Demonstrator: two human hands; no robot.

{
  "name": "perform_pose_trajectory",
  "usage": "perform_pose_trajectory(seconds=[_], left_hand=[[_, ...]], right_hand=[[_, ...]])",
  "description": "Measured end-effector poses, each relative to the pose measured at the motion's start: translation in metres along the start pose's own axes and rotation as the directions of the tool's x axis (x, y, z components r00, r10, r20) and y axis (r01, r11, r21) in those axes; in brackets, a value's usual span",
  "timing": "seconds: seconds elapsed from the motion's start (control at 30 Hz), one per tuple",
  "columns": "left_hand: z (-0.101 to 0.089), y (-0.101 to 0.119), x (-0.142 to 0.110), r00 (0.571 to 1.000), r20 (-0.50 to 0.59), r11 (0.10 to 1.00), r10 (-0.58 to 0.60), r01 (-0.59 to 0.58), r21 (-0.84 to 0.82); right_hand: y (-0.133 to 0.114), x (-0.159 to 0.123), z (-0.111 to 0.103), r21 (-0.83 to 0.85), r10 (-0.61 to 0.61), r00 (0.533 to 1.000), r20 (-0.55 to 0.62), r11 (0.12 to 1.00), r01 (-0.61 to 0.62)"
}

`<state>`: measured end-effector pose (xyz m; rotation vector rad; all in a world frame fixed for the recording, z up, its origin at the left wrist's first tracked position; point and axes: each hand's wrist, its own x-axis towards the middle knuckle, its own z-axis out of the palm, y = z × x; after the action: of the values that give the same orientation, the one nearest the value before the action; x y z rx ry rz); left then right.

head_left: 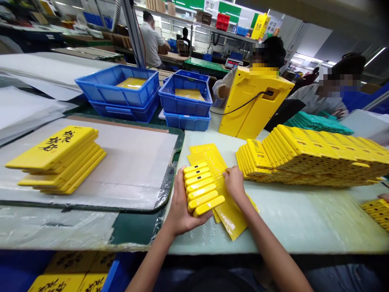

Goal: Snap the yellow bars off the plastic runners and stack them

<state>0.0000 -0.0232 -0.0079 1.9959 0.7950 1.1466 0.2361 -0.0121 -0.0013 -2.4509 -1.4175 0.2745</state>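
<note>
My left hand (pixel 180 207) is closed around the edge of a stack of several yellow power-bank units (pixel 202 187), holding them fanned on their sides above the table. My right hand (pixel 234 183) rests with curled fingers on flat yellow cover plates (pixel 226 202) that lie spread on the pale table (pixel 288 219), its fingertips pinching the top plate's edge beside the stack.
A long leaning row of yellow units (pixel 306 158) lies to the right. A stack of printed yellow panels (pixel 57 158) sits on a plastic-wrapped board at left. Blue bins (pixel 185 99) and a yellow cabinet (pixel 252 105) stand behind. People work across the table.
</note>
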Motion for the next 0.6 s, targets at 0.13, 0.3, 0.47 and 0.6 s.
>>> perform_pose_trajectory(seconds=[0.13,0.3,0.47,0.6], left_hand=[[0.000,0.003,0.001,1.000,-0.004,1.000,0.016,-0.016,-0.023],[0.000,0.004,0.002,1.000,0.008,0.999,-0.010,0.010,-0.046],[-0.001,0.007,0.002,1.000,-0.003,0.999,0.001,-0.001,-0.050],[-0.001,0.008,0.002,1.000,-0.017,0.999,0.011,-0.012,-0.052]], right_hand=[[-0.003,0.002,0.002,-0.045,0.019,1.000,0.016,0.999,-0.019],[0.000,0.009,0.004,-0.060,0.051,0.998,0.032,0.997,-0.049],[0.005,0.017,0.002,-0.030,0.102,0.995,0.020,0.994,-0.102],[0.005,0.015,-0.001,-0.002,0.101,0.995,-0.002,0.995,-0.101]])
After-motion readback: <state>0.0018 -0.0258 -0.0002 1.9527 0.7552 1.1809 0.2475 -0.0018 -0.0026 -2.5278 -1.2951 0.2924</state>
